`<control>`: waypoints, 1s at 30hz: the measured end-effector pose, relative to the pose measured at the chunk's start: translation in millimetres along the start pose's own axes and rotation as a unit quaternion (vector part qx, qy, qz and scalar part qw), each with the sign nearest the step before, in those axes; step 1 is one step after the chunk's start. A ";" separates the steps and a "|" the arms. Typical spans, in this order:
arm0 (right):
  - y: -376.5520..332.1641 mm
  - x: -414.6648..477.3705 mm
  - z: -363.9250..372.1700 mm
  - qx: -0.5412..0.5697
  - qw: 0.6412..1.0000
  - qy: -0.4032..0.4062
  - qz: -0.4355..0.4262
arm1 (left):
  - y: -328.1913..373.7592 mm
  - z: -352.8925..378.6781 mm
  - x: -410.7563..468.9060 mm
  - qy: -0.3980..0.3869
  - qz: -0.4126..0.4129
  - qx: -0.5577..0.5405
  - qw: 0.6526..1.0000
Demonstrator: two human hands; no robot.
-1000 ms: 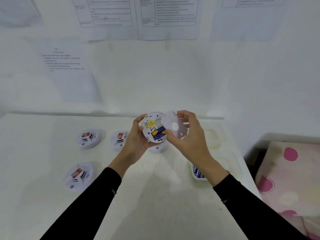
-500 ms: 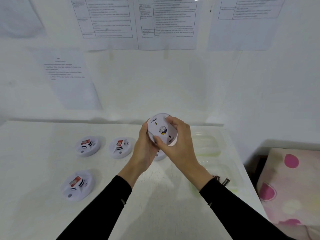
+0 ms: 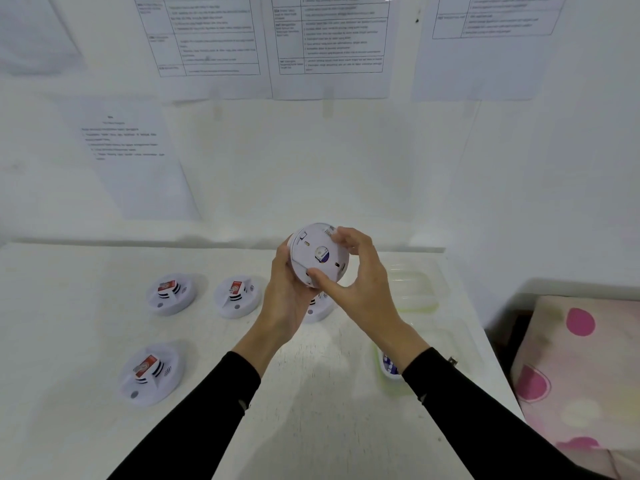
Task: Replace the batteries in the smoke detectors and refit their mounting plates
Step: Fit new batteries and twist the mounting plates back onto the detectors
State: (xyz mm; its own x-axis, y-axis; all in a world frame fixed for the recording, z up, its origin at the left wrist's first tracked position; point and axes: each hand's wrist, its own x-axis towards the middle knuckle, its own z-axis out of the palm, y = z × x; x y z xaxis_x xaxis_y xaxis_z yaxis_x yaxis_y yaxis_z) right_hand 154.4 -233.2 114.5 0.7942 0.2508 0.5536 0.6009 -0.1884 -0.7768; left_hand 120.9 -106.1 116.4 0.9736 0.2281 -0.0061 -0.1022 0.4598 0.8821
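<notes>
I hold a round white smoke detector above the table, its back turned toward me. The white mounting plate covers that back, and a blue battery shows through the plate's centre hole. My left hand cups the detector's body from below and behind. My right hand grips the plate's rim with thumb underneath and fingers on top. Three more detectors lie face up on the white table: one at far left, one beside it, one nearer me. Another detector is half hidden under my hands.
A clear plastic container stands at the table's right. A second container holding batteries sits under my right forearm. The table's right edge drops beside a pink-spotted cushion. Printed sheets hang on the wall behind.
The mounting plate, held apart in my right hand a second ago with the battery bay exposed, now sits over the detector's back. My hands have lifted slightly and my right hand has shifted around the rim.
</notes>
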 end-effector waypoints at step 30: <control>-4.8 5.5 10.2 -0.151 0.987 0.015 -0.057 | 1.4 -6.9 17.5 -0.060 -0.083 -0.233 0.967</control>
State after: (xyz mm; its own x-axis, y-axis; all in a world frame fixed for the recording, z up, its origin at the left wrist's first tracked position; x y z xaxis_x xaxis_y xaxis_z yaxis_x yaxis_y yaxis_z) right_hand 155.0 -221.2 118.2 0.7197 0.2597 0.6439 0.6822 -0.4364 -0.5866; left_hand 136.3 -95.5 114.3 0.9983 0.0294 -0.0508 0.0045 0.8247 0.5656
